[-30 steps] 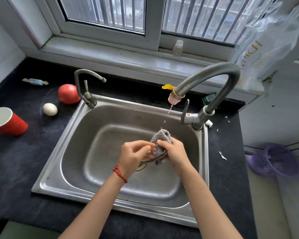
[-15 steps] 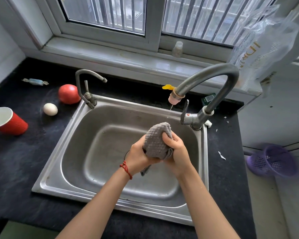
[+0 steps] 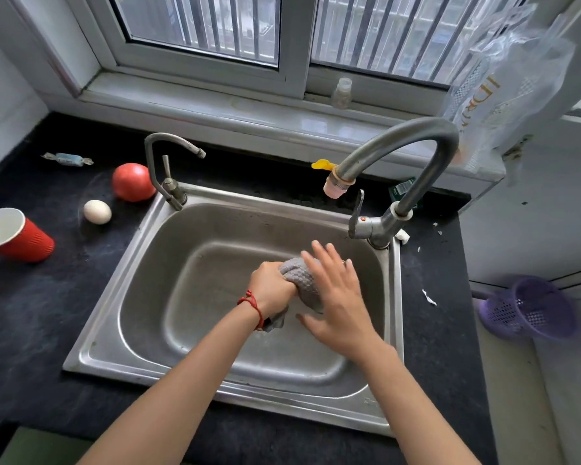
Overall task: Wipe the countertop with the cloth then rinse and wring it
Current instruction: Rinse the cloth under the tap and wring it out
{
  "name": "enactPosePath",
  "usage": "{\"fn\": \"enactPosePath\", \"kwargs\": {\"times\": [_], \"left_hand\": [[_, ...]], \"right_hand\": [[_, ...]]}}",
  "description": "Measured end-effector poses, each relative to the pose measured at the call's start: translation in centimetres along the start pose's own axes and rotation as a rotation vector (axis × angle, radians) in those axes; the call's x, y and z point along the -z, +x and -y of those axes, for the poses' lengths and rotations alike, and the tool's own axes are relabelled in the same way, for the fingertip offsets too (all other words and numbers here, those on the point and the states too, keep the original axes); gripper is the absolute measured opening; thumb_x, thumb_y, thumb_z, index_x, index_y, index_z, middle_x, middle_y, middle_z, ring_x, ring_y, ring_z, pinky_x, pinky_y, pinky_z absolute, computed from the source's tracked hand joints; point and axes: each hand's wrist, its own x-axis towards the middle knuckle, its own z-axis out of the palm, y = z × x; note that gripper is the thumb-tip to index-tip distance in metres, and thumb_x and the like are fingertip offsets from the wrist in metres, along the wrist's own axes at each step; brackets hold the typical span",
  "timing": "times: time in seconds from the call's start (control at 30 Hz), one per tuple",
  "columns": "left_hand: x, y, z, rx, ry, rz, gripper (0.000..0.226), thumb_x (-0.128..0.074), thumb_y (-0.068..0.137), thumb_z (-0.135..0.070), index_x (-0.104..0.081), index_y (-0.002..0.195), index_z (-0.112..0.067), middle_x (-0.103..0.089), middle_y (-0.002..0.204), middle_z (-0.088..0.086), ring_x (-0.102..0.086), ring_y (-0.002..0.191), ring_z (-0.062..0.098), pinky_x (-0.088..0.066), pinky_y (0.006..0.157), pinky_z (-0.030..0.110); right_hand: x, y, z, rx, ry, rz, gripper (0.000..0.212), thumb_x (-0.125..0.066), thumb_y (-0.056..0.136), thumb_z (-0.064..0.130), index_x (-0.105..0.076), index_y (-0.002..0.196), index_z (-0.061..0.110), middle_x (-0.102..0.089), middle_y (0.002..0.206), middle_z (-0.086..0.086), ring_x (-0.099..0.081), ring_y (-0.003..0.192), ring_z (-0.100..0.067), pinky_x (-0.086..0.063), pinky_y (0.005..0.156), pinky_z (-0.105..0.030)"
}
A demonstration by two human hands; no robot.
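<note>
A grey waffle-textured cloth [image 3: 301, 278] is bunched up over the steel sink [image 3: 155, 317]. My left hand [image 3: 270, 288], with a red string at the wrist, is clenched around its left end. My right hand [image 3: 337, 297] is open, fingers spread, flat against the cloth's right side and covering part of it. A corner of the cloth hangs below my left wrist. The large curved tap [image 3: 399, 169] ends in a pink nozzle above and right of the hands; no water stream shows. The black countertop [image 3: 37, 317] surrounds the sink.
On the counter to the left are a tipped red cup [image 3: 17, 234], a white egg [image 3: 97, 211], a tomato [image 3: 133, 181] and a wrapped sweet [image 3: 67, 159]. A small second tap [image 3: 168, 169] stands at the sink's back left. A purple basket [image 3: 530, 308] lies at the right.
Both hands gripped the cloth before. Now my right hand has let go and opened flat against it, while my left hand keeps its grip. The drip from the tap has stopped.
</note>
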Motion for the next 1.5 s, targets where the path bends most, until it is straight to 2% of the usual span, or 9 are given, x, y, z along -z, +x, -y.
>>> {"fn": "enactPosePath", "kwargs": {"times": [0.13,0.2,0.3,0.47,0.67,0.87,1.1,1.27,1.5], "left_hand": [[0.8,0.5,-0.8,0.022,0.106,0.442,0.012,-0.062,0.055,-0.002,-0.058,0.055,-0.013,-0.057,0.059,0.007,-0.053,0.059,0.023,-0.044,0.058,0.032],[1.0,0.7,-0.9,0.005,0.276,0.537,0.015,-0.067,0.058,-0.005,-0.055,0.058,-0.014,-0.055,0.059,0.005,-0.052,0.058,0.023,-0.041,0.054,0.026],[0.7,0.7,-0.8,-0.073,0.584,0.412,0.013,-0.062,0.063,-0.017,-0.05,0.058,-0.017,-0.054,0.058,0.001,-0.055,0.063,0.025,-0.04,0.052,0.024],[-0.4,0.3,0.2,-0.232,0.814,0.166,0.012,-0.053,0.071,-0.022,-0.061,0.078,-0.018,-0.069,0.091,0.013,-0.064,0.087,0.035,-0.04,0.064,0.028],[-1.3,0.6,1.6,-0.402,1.014,0.113,0.023,-0.05,0.081,-0.026,-0.059,0.1,-0.016,-0.069,0.103,0.009,-0.063,0.096,0.033,-0.045,0.071,0.034],[-1.7,-0.8,2.9,-0.793,1.042,-0.029,0.026,-0.043,0.08,-0.018,-0.056,0.102,-0.013,-0.061,0.089,0.009,-0.064,0.074,0.03,-0.039,0.049,0.031],[0.0,-0.5,3.4,0.051,0.156,0.176,0.015,-0.066,0.073,-0.027,-0.056,0.067,-0.019,-0.062,0.062,0.006,-0.058,0.059,0.027,-0.045,0.059,0.03],[2.1,-0.2,2.6,0.475,-0.48,0.856,0.024,-0.052,0.082,-0.039,-0.052,0.076,-0.016,-0.058,0.049,-0.001,-0.057,0.041,0.014,-0.039,0.038,0.015],[3.2,-0.9,1.9,0.41,-0.315,1.256,0.035,-0.051,0.079,-0.051,-0.053,0.084,-0.016,-0.054,0.048,-0.006,-0.051,0.041,0.011,-0.039,0.038,0.015]], "right_hand": [[-1.3,0.6,0.0,0.117,-0.363,-0.127,0.073,-0.077,0.06,0.019,-0.044,0.124,0.004,-0.066,0.11,-0.017,-0.061,0.109,-0.034,-0.032,0.1,-0.065],[-1.1,1.2,-0.7,0.181,-0.368,-0.247,0.048,-0.081,0.054,0.011,-0.064,0.098,0.002,-0.067,0.076,-0.011,-0.066,0.069,-0.028,-0.057,0.075,-0.047],[-0.9,2.4,-1.0,0.156,-0.432,-0.145,0.03,-0.083,0.042,0.009,-0.062,0.063,0.009,-0.059,0.054,-0.005,-0.057,0.043,-0.024,-0.038,0.035,-0.022],[-1.1,4.1,-1.4,-0.1,-0.271,0.323,0.023,-0.059,0.074,0.022,-0.06,0.093,0.01,-0.069,0.096,-0.015,-0.062,0.087,-0.037,-0.043,0.066,-0.035],[-1.5,5.3,-2.1,-0.43,0.068,0.634,0.013,-0.061,0.064,0.019,-0.055,0.056,0.011,-0.056,0.052,-0.005,-0.056,0.045,-0.022,-0.042,0.041,-0.021],[-0.3,5.1,-3.6,-0.494,0.311,0.969,0.011,-0.072,0.063,0.021,-0.067,0.072,0.025,-0.063,0.077,0.0,-0.058,0.069,-0.016,-0.048,0.068,-0.031],[-0.8,2.7,-3.7,-0.152,0.03,0.15,0.063,-0.073,0.07,0.025,-0.048,0.128,0.02,-0.054,0.131,-0.007,-0.046,0.124,-0.023,-0.038,0.104,-0.042],[-3.1,-2.0,-3.4,0.219,-0.325,-0.094,0.077,-0.068,0.064,0.017,-0.037,0.135,0.015,-0.046,0.141,-0.011,-0.03,0.137,-0.028,-0.018,0.113,-0.044],[-2.1,0.7,-2.3,0.439,-0.175,-0.324,0.023,-0.069,0.074,0.029,-0.062,0.081,0.009,-0.058,0.063,-0.008,-0.056,0.057,-0.025,-0.054,0.06,-0.034]]}}
